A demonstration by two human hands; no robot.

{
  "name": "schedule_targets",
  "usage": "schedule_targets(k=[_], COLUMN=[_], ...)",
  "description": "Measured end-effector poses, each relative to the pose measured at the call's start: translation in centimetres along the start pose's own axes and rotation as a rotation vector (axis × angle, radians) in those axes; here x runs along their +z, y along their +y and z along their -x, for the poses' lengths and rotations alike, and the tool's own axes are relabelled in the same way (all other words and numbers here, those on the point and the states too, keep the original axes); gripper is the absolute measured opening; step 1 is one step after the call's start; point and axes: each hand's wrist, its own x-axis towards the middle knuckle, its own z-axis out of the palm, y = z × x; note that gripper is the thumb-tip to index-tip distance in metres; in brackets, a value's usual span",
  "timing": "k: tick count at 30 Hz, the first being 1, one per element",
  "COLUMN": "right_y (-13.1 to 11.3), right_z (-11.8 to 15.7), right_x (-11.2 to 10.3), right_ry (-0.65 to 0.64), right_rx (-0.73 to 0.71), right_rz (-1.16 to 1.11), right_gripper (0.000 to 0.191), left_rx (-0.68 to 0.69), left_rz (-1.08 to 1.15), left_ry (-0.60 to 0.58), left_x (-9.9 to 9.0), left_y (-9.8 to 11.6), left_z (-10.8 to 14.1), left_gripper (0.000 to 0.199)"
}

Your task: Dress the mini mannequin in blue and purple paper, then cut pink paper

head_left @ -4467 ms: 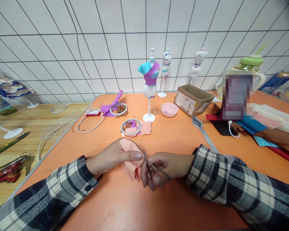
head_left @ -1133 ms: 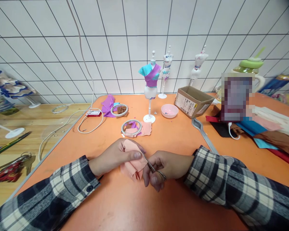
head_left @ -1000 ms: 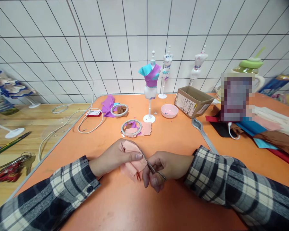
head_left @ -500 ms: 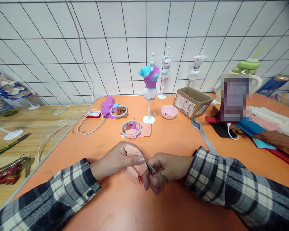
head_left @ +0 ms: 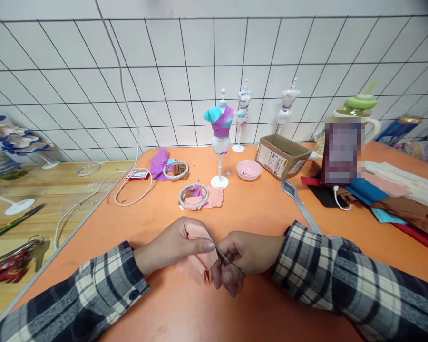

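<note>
Between thumb and fingers my left hand [head_left: 180, 244] pinches a piece of folded peach crepe paper [head_left: 202, 261]. My right hand [head_left: 240, 259] has its fingers in the handles of small metal scissors [head_left: 222, 255], whose blades lie against the paper's right edge beside my left thumb. How far the blades are apart is hard to make out. Beyond the hands, a roll of double-sided tape [head_left: 194, 196] lies over peach, purple and brown paper scraps. Behind it stands a mini dress form [head_left: 221, 127] wrapped in purple and turquoise paper.
A second tape roll [head_left: 176, 170] lies near purple paper [head_left: 159, 163]. Farther back are a pink bowl [head_left: 248, 170], a cardboard box [head_left: 283, 156] and two more dress forms. At right stand a phone [head_left: 342, 152], a lidded jug [head_left: 358, 107] and coloured paper sheets [head_left: 395, 197]; a white cable [head_left: 119, 71] hangs left.
The camera view has tilted up slightly, so everything sits a little lower. My hands keep the same hold on the paper and scissors; the handles look slightly closer together.
</note>
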Motion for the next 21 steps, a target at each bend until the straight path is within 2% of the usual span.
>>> schedule_targets(k=[2,5,8,11,14,21], right_y=[0.13,0.13,0.11,0.19,0.27,0.15], right_z=[-0.10,-0.17,-0.24,-0.31,-0.31,-0.17], right_x=[-0.02,-0.01,0.02,0.06,0.03,-0.12], right_ry=[0.005,0.011,0.014,0.025,0.022,0.000], right_rx=[-0.005,-0.007,-0.013,0.003,0.007,0.001], right_rz=[-0.009,-0.006,-0.008,-0.021,-0.017,-0.016], right_gripper=[0.061,0.060,0.059,0.059,0.058,0.061], left_rx=[-0.003,0.006,0.066,0.113,0.128,0.122], left_rz=[0.036,0.052,0.011,-0.025,-0.060,-0.048], left_ry=[-0.008,0.088,0.141,0.101,0.055,0.040], left_x=[-0.11,-0.32,-0.46,-0.53,-0.54,-0.57], left_y=[0.05,0.08,-0.03,-0.19,-0.21,-0.12], left_z=[0.16,0.29,0.12,-0.16,-0.28,-0.20], left_gripper=[0.034,0.044,0.036,0.030,0.035,0.037])
